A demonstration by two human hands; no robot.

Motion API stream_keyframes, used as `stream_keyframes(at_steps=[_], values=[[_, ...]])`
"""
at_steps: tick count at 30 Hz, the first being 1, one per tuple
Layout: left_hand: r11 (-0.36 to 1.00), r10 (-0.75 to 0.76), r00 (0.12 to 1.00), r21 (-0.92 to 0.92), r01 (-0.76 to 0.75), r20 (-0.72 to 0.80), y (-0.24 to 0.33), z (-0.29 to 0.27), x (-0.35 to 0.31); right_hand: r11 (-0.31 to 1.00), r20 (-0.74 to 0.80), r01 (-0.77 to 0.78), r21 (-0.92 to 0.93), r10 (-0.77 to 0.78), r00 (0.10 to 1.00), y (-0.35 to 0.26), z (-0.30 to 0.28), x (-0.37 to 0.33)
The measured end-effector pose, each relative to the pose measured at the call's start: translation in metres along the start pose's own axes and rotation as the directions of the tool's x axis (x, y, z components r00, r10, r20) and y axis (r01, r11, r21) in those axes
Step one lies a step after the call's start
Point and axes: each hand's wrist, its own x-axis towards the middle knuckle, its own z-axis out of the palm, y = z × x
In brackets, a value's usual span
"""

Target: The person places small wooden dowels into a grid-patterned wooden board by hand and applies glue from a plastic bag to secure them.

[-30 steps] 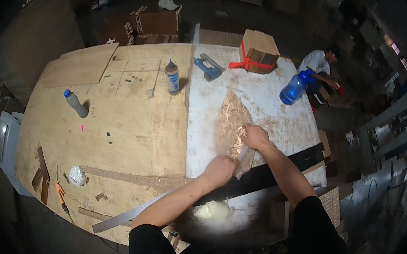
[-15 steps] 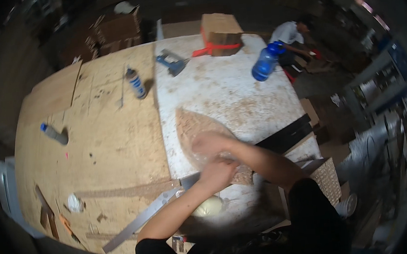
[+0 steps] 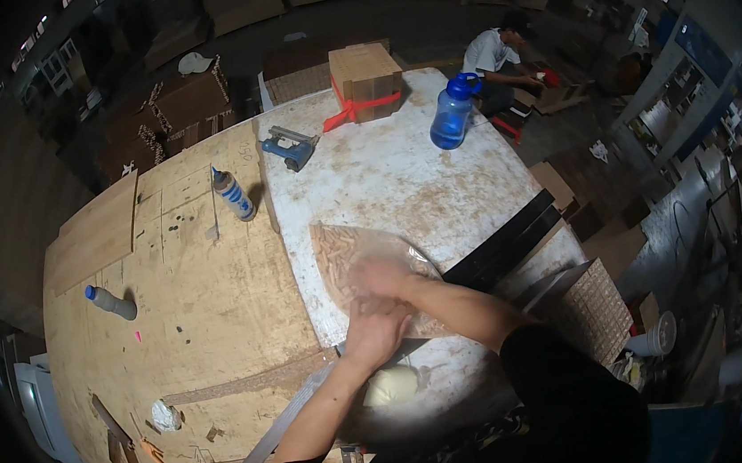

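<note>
A clear plastic bag (image 3: pixel 337 251) full of small wooden dowels lies on the white part of the worktable. My left hand (image 3: pixel 375 331) is closed on the bag's near edge. Just beyond it, my right hand (image 3: pixel 382 275) is at the dowels, its fingers smeared by motion; I cannot make out whether it holds any. Black strips (image 3: pixel 506 241) run along the bag's right side. A pale yellowish bundle (image 3: pixel 392 385) sits below my left wrist.
A blue nail gun (image 3: pixel 290 149), a tied carton (image 3: pixel 365 80) and a blue water jug (image 3: pixel 452 115) stand farther back. Two bottles, a glue bottle (image 3: pixel 233 195) and a blue-capped one (image 3: pixel 110 301), are at left. Beyond the table a person (image 3: pixel 498 63) sits working.
The view has shifted, so the table's things appear lower and more of the room shows. My left hand keeps its hold on the bag while my right hand moves over the dowels.
</note>
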Motion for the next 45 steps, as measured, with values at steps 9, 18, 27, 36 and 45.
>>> stream_keyframes(at_steps=[9,18,27,36,45], values=[[0.999,-0.029,0.998,-0.04,0.031,0.063,0.004,-0.009,-0.007,0.996,-0.32,0.088,-0.013,-0.087,0.943,-0.012,0.025,-0.012],[0.997,-0.071,0.996,0.02,0.072,-0.052,0.004,-0.007,-0.03,0.951,-0.082,-0.116,0.285,0.145,0.986,-0.021,-0.022,-0.009],[0.982,-0.176,0.984,0.068,0.179,-0.038,0.005,-0.001,-0.046,0.513,0.055,-0.299,0.805,0.437,0.898,-0.013,-0.08,-0.069],[0.979,-0.202,0.957,-0.045,0.197,-0.21,0.022,-0.003,-0.042,0.079,0.101,-0.186,0.979,0.606,0.789,-0.025,-0.061,-0.176],[0.756,-0.303,0.951,-0.624,0.196,-0.068,0.129,0.064,-0.096,0.274,-0.052,-0.274,0.922,0.787,0.614,-0.025,0.073,-0.306]])
